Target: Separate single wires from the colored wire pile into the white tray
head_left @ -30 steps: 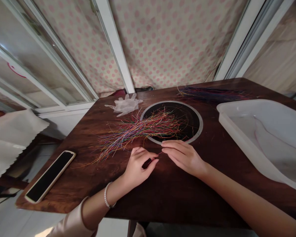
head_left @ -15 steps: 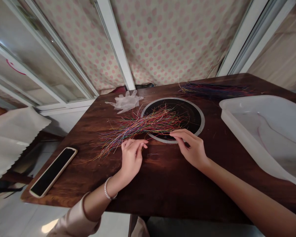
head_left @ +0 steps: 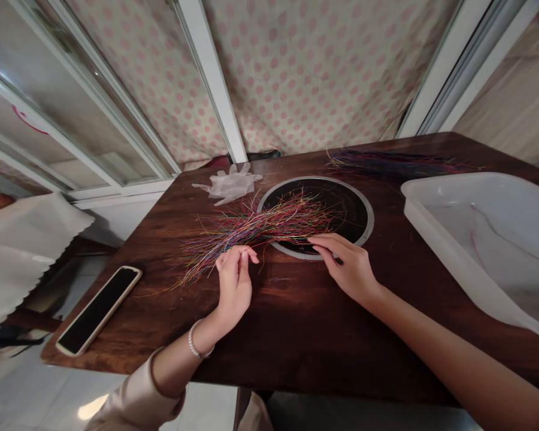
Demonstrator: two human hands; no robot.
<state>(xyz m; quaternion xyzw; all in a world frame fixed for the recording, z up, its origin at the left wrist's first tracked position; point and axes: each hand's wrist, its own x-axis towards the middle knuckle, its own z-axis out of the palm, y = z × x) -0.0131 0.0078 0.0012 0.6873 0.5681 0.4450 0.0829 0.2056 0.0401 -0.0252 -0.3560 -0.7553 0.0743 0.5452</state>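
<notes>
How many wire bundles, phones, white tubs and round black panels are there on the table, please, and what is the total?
Wire bundles: 2
Phone: 1
White tub: 1
Round black panel: 1
Total: 5

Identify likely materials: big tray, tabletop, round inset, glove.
Tray: matte, milky-white plastic, by its cloudy walls and rounded moulded corners.
Tabletop: dark brown wood, satin finish; grain shows, but could be veneer.
Round inset: smooth black face, probably glass; silvery rim looks metal.
Glove: thin, crinkled, see-through film, likely disposable plastic.
</notes>
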